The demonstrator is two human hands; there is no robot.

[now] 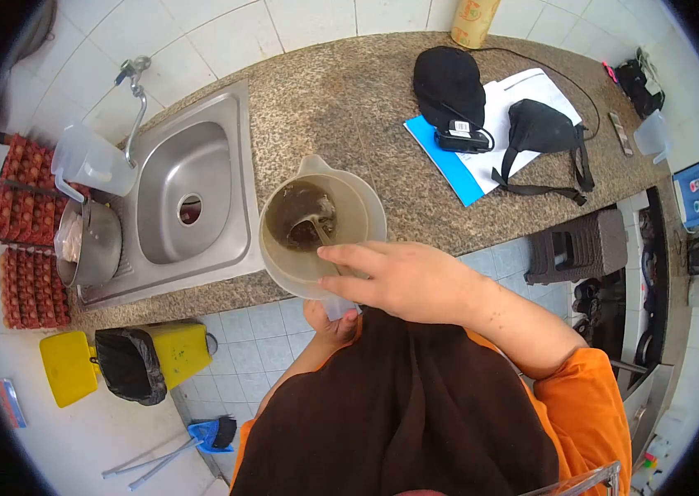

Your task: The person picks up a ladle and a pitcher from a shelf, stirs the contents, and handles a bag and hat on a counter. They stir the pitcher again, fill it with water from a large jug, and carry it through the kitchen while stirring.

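A whitish plastic jug (282, 271) with dark brown liquid (292, 211) inside stands at the front edge of the counter, its spout facing away from me. My left hand (329, 321) is closed around the jug's handle on the near side. Over the rim, my right hand (382, 277) pinches the handle of a spoon (320, 231), whose lower end dips into the liquid. Behind the jug shows the pale round edge of another vessel (373, 207), mostly hidden.
Left of the jug is a steel sink (238, 182) with a tap (141, 107), a clear jug (93, 157) and a metal pot (102, 248). Egg trays (31, 198) are stacked beyond. Papers (539, 91), a black cap (449, 83) and a black pouch (544, 128) lie to the right. A yellow bin (180, 351) stands below.
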